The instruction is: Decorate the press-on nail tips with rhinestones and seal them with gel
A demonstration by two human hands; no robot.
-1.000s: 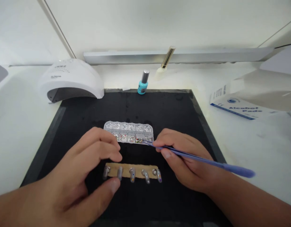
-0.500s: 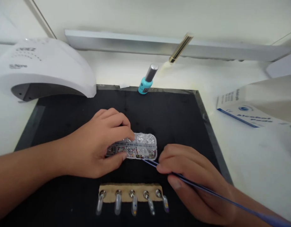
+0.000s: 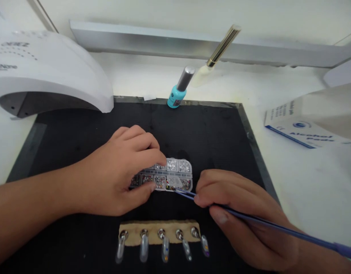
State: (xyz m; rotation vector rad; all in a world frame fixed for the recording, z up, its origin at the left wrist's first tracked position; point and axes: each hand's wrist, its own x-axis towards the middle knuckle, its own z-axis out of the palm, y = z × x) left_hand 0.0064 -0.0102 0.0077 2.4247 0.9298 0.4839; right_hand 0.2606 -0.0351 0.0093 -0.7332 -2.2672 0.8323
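Observation:
My left hand (image 3: pixel 124 171) is closed around the left part of a clear compartment box of rhinestones (image 3: pixel 179 173), thumb on the near edge and fingers on the far edge. It hides several compartments. My right hand (image 3: pixel 240 217) pinches blue tweezers (image 3: pixel 266 223), their tips at a near-row compartment holding small coloured stones. That compartment's lid seems partly raised. Whether a stone sits between the tips I cannot tell. Nearer to me, several clear nail tips (image 3: pixel 165 249) stand on metal holders along a tan strip (image 3: pixel 152 233); some carry small coloured stones.
A black mat (image 3: pixel 209 133) lies under the work. At the back left is a white nail lamp (image 3: pixel 78 72). A turquoise polish bottle (image 3: pixel 175 97) and a gold-capped bottle (image 3: pixel 204 74) stand behind. An alcohol pads box (image 3: pixel 312 133) is at the right.
The tweezer tips have shifted slightly to the right and up at the same compartment. My left hand stays on the box. The whole view has tilted a little.

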